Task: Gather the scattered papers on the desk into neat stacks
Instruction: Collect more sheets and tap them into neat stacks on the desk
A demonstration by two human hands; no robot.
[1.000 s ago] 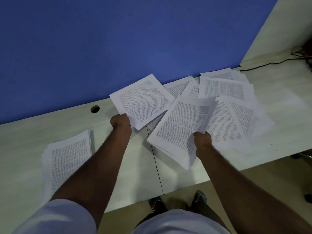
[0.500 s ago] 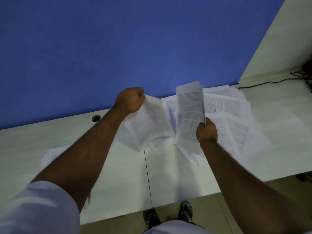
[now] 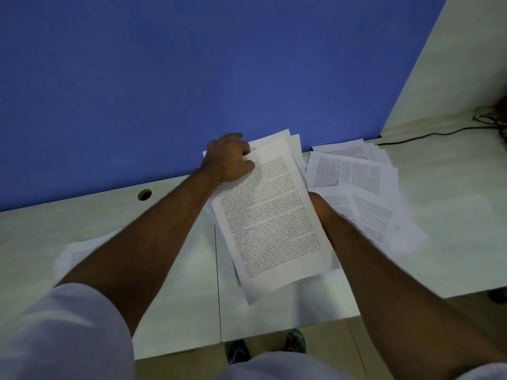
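A bundle of printed sheets (image 3: 270,218) is held up over the middle of the pale desk (image 3: 175,283). My left hand (image 3: 229,160) pinches its top left corner near the blue wall. My right hand (image 3: 319,205) is under the bundle's right edge, mostly hidden by the paper, so its fingers cannot be seen. Several loose printed pages (image 3: 356,182) lie fanned out on the desk to the right of the bundle. A separate stack of pages (image 3: 79,253) lies on the left, partly covered by my left forearm.
A blue partition (image 3: 192,78) rises behind the desk. A round cable hole (image 3: 144,194) sits at the back left. A black cable (image 3: 428,135) runs along the back right by a pale side panel (image 3: 452,64). The desk's front edge is near my shoes (image 3: 238,351).
The two separate handfuls of paper have been brought together into one bundle. My left hand moved right and up to its top corner; my right hand slipped beneath the bundle.
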